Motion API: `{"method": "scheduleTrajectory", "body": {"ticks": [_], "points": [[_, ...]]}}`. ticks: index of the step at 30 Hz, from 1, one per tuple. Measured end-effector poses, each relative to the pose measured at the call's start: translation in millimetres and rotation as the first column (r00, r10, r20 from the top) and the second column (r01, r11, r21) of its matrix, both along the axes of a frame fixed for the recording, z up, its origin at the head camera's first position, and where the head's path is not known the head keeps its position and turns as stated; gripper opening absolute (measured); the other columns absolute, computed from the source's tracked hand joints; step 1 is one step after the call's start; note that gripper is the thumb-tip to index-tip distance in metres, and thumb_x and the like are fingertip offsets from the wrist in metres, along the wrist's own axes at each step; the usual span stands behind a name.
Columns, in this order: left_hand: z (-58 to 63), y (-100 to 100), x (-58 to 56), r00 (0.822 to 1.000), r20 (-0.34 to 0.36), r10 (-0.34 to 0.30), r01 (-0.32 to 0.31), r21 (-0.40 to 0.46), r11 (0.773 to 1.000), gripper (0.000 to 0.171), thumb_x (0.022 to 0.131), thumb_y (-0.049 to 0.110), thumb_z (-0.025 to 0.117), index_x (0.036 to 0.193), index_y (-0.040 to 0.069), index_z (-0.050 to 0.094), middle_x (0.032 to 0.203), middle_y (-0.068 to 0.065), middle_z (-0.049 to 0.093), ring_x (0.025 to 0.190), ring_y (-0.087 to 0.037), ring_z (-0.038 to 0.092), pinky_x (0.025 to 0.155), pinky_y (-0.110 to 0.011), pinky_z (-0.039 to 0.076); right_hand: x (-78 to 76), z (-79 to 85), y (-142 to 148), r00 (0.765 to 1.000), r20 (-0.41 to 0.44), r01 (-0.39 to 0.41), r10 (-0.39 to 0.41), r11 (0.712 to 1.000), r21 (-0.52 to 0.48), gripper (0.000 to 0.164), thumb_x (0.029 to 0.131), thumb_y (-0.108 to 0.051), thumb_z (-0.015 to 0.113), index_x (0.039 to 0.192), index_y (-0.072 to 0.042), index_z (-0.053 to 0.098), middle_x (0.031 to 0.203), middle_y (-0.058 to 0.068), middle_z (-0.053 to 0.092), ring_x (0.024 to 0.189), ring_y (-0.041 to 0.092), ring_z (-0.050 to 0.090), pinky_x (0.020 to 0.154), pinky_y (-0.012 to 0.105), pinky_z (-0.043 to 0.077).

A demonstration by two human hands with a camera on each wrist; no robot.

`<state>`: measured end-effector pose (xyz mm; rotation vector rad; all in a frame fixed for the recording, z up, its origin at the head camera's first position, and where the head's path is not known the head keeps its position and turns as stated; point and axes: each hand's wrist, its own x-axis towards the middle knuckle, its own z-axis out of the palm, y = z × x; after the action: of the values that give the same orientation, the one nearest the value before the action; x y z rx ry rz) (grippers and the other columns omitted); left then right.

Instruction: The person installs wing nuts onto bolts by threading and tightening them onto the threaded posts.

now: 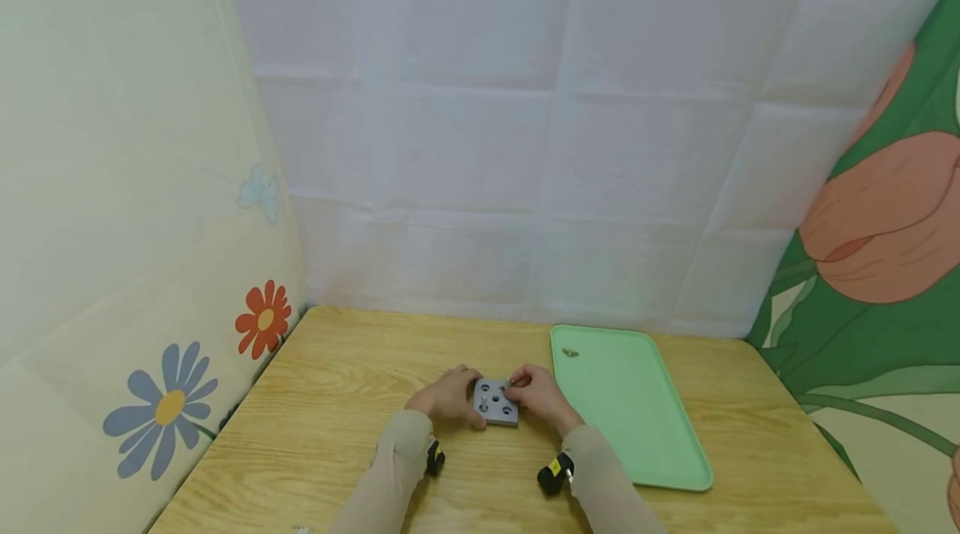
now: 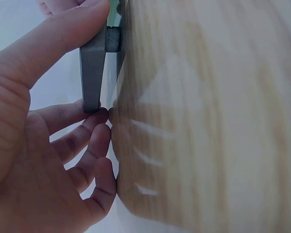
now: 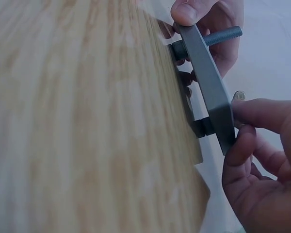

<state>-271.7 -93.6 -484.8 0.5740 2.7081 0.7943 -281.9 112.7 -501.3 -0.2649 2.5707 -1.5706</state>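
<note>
A grey metal plate with several holes is raised slightly off the wooden table on bolt heads. My left hand grips its left side, thumb on the near edge and fingertips at the far edge. One bolt pokes up through the plate, its threaded end bare. At the plate's far right corner, my right hand pinches a small brass-coloured wing nut between thumb and forefinger, against the plate's upper face. Fingers mostly hide this nut and the second bolt's end; that bolt's head shows below.
A light green tray lies to the right, close to my right forearm. Another brass-coloured wing nut sits at its far left corner. A small pale object is cut off at the bottom of the head view. Cloths hang behind and beside the table.
</note>
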Motion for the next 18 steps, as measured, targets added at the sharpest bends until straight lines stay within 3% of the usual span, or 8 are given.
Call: {"method": "scheduleTrajectory", "body": {"ticks": [18], "points": [[2.4,0.9,1.8,1.0,0.008,0.003,-0.004,0.016,1.0,0.078,0.069,0.036,0.084,0.134,0.011,0.049,0.127,-0.006,0.048,0.116,-0.027,0.046,0.091,-0.044,0.041,0.7,-1.1,-1.3,0.999,-0.003,0.04,-0.04,0.999,0.037,0.012,0.081,-0.01,0.073,0.079,-0.005,0.062,0.076,0.002,0.059,0.067,0.014,0.053,0.06,0.028,0.046]]}}
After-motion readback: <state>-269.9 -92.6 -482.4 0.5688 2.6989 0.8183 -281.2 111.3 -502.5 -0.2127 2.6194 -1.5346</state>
